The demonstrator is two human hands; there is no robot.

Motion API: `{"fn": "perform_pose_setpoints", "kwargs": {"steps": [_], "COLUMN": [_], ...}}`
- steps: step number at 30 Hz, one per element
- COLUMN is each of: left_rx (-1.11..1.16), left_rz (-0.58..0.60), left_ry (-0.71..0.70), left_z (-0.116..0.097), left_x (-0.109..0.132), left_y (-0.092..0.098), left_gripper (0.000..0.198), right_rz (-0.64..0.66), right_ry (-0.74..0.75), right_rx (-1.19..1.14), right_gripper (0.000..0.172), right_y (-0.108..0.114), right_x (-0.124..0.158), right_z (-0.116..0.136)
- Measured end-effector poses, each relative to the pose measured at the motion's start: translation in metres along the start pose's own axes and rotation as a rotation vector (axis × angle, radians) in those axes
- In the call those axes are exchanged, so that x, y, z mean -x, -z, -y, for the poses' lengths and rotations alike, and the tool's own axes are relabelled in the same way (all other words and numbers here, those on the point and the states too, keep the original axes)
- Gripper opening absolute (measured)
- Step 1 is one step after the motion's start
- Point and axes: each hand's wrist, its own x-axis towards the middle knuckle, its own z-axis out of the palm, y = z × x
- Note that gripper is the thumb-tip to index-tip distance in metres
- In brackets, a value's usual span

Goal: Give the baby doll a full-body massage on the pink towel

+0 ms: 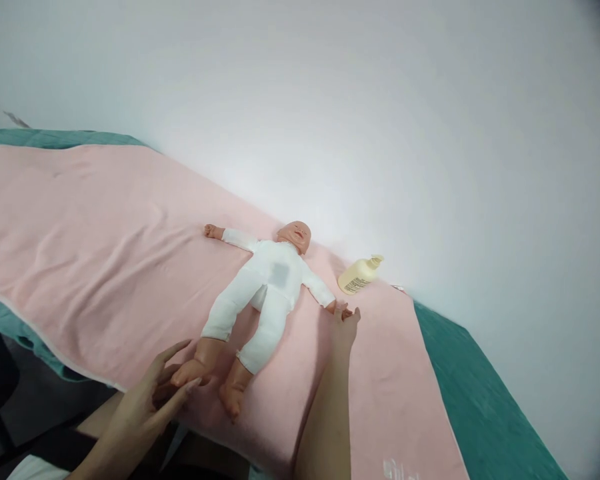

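Note:
A baby doll (275,270) with a white cloth body lies face up, arms and legs spread, its head towards the wall. Around its foot at the left, my left hand (147,397) has its thumb and fingers held apart; whether they touch the foot is hard to see. The doll's hand at the right is between the fingertips of my right hand (346,323). Just beyond that hand stands a pale yellow pump bottle (359,275) with printed text on its side.
A pink towel (105,247) with some wrinkles lies under the doll, over a green cover (475,380) that shows at both ends. A white wall (380,133) rises behind the far edge. Dark floor (35,380) shows at lower left.

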Motion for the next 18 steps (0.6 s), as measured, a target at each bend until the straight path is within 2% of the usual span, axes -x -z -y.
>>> {"fn": "perform_pose_setpoints", "kwargs": {"steps": [6,9,12,15,18], "left_rx": [0.174,0.232,0.229,0.212,0.161], "left_rz": [-0.198,-0.277,-0.315,-0.338,-0.341], "left_ry": [0.092,0.077,0.006,-0.041,-0.093], "left_z": [-0.014,-0.027,-0.036,-0.036,-0.033], "left_x": [-0.002,-0.001,-0.002,-0.006,-0.009], "left_y": [0.003,0.002,0.003,0.004,0.004], "left_gripper": [0.096,0.078,0.055,0.047,0.047], "right_rz": [-0.108,-0.144,-0.171,-0.192,-0.190], "right_ry": [0.004,-0.003,-0.005,0.039,0.085], "right_rx": [-0.034,-0.112,-0.186,-0.276,-0.324], "right_gripper": [0.079,0.082,0.074,0.064,0.064], "right_y": [0.001,0.000,-0.003,-0.007,-0.011], "right_x": [0.008,0.009,0.008,0.009,0.014], "right_z": [0.011,0.013,0.014,0.016,0.020]}}
